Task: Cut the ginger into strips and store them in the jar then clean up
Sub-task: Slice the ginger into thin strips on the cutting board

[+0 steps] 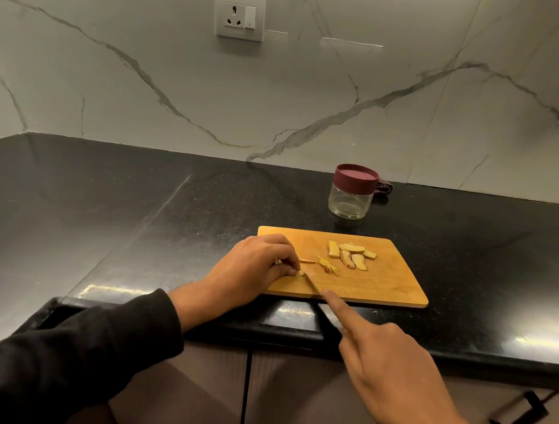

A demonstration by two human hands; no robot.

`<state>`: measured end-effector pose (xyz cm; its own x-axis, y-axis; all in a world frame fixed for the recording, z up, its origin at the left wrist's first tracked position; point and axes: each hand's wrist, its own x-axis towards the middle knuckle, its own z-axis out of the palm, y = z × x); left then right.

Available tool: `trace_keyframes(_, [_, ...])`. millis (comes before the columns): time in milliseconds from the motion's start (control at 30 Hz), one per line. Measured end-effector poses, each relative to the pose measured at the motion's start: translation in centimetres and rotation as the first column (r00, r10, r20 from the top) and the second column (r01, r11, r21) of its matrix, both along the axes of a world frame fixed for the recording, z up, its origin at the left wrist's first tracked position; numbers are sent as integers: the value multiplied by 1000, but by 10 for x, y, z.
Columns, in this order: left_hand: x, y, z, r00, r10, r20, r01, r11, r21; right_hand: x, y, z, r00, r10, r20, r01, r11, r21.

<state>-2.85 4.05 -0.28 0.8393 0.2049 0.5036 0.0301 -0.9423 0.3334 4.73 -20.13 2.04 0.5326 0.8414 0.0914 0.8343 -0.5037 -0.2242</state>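
A wooden cutting board lies near the counter's front edge. Several ginger slices sit at its back middle, and a few thin ginger strips lie just left of them. My left hand pinches a small ginger piece on the board's left part. My right hand grips a knife, its forefinger stretched along the blade's back; the tip meets the pinched piece. The handle is hidden in my palm. A clear jar with a maroon lid stands closed behind the board.
The black stone counter runs wide to the left. A dark cloth lies behind the jar against the marble wall. A wall socket is above. Cabinet doors with a black handle are below the counter edge.
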Motion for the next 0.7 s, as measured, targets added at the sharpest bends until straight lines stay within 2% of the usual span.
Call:
trace_keyframes(133, [1,2,-2,1000,1,21,-1,1000,-2,8,11,4,999,13,-30,-11,998,56])
trace_keyframes(333, [1,2,0,1000,-8,21,8,1000,-4,21,29,6,999,43,-30,-42,998,43])
trace_keyframes(533, [0,1,1,1000,3,20,-2,1000,-2,26,30,6,998,-1,-67,5,998,66])
trace_keyframes(700, [-2,-1,2,999,15,44,-14,1000,-13,18,30,3,993,57,-104,-46,993,106])
